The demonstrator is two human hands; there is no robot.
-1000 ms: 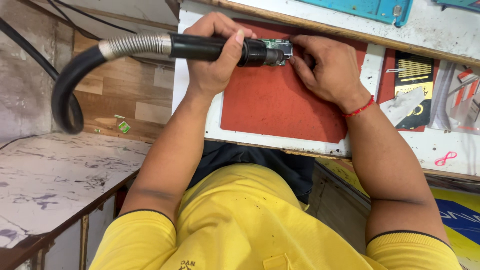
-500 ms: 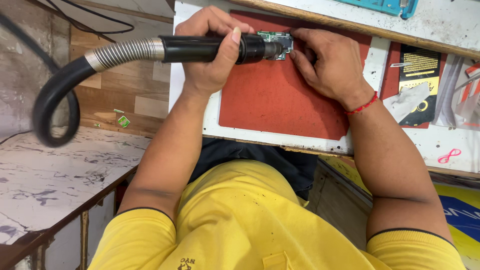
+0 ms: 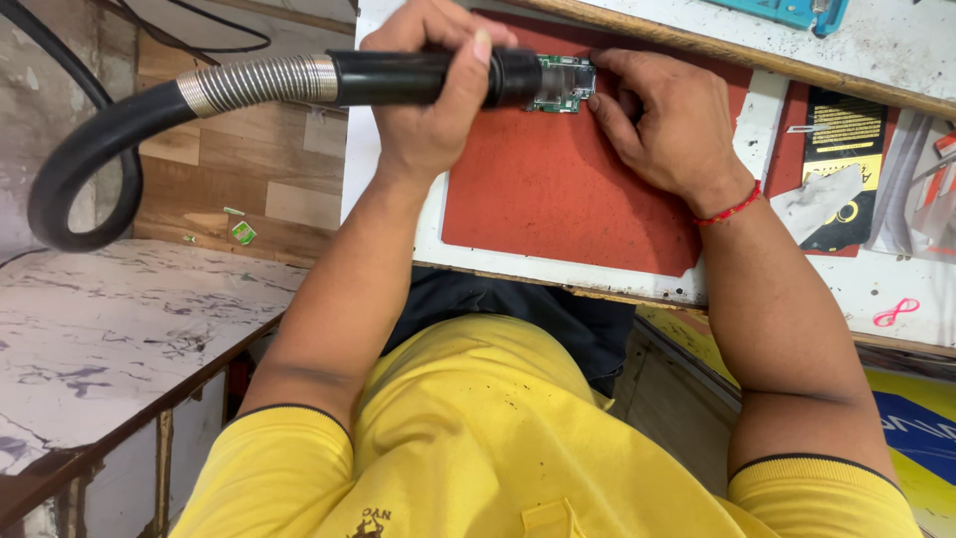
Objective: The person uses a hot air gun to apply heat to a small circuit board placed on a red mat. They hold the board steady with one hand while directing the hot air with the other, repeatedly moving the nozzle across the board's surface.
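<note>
Head view, from the nearest things outward: a yellow shirt (image 3: 478, 438) fills the bottom of the frame, and both forearms reach up from it to a white workbench (image 3: 558, 274). At the lower left stands a marbled side table (image 3: 110, 329), well apart from the work.

On the workbench lies a red mat (image 3: 558, 189). Beyond its middle, the left hand (image 3: 433, 95) is wrapped around the black handle of a hot-air tool (image 3: 418, 78), fingers curled over the top and thumb along the side. A ribbed metal collar and a thick black hose (image 3: 90, 159) loop away from the handle to the left. The muzzle end of the tool sits right at the left edge of a small green circuit board (image 3: 563, 84), which lies at the far edge of the mat.

The right hand (image 3: 662, 125), with a red thread at the wrist, rests on the mat just right of the board. Its fingertips (image 3: 596, 100) press together against the board's right side and steady it; whether they pinch the edge or only push on it cannot be told.

As a judgement, the work is in mid-course: the board is placed and braced, and the tool is brought to bear on it. No part lies lifted off beside the board, and no tweezers are in either hand, so any removal or reseating of a component seems still to come.

Farther right, past the mat, lie a black and yellow packet (image 3: 841, 149) and a crumpled white paper (image 3: 812, 194); a blue object (image 3: 787, 12) sits on the far ledge.
</note>
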